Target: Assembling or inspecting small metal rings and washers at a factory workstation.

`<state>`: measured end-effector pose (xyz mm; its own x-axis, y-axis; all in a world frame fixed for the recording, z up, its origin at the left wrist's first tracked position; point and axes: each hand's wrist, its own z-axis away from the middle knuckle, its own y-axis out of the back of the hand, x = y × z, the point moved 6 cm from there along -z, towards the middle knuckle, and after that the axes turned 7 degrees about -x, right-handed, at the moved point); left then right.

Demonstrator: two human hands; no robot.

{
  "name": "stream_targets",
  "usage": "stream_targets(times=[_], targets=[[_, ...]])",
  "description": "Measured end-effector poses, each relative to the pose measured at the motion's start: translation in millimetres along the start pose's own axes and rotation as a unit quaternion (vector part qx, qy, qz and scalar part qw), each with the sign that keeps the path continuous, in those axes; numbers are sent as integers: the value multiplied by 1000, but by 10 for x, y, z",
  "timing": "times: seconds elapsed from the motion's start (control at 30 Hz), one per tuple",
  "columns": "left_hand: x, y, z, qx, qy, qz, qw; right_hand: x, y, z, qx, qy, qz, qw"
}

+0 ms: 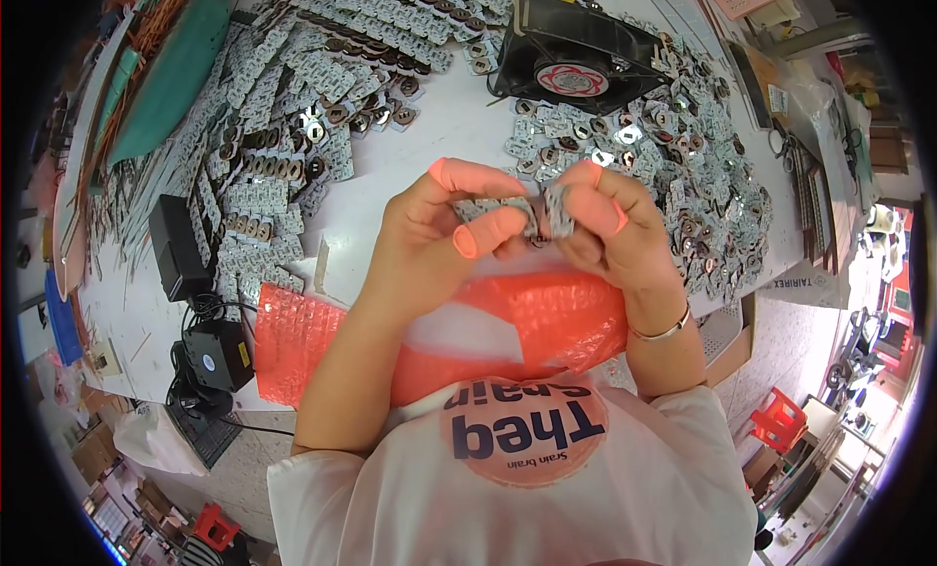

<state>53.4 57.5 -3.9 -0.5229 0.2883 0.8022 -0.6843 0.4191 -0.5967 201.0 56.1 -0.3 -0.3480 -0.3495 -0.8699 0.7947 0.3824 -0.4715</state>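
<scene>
Orange finger cots cover the thumb and index fingertips of both my hands. My left hand (420, 224) pinches a short strip of small grey patterned plates (480, 209) between thumb and fingers. Close beside it, my right hand (630, 224) grips a small grey plate piece (557, 215) of the same kind. The two pieces meet or nearly meet between the hands; whether they are joined I cannot tell. Below my wrists, red bubble wrap (576, 317) lies along the table's near edge. Long rows of similar strips (322, 73) cover the table's far left.
A black fan (527, 39) with a red-and-white hub stands at the back. Loose small plates with dark round parts (703, 185) heap on the right. A green basin (171, 88) sits far left; a black box (178, 246) and a corded black unit (217, 356) stand near left.
</scene>
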Motion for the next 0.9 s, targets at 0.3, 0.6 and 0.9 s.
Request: stream_targets(times=[0.3, 0.6, 0.9], targets=[[185, -36, 34, 42, -241, -419, 874, -60, 4, -38, 50, 83, 310, 946], [139, 32, 49, 123, -201, -316, 919, -33, 1, -51, 84, 84, 236, 964], [78, 33, 27, 86, -150, -373, 912, -105, 95, -50, 96, 16, 320, 942]])
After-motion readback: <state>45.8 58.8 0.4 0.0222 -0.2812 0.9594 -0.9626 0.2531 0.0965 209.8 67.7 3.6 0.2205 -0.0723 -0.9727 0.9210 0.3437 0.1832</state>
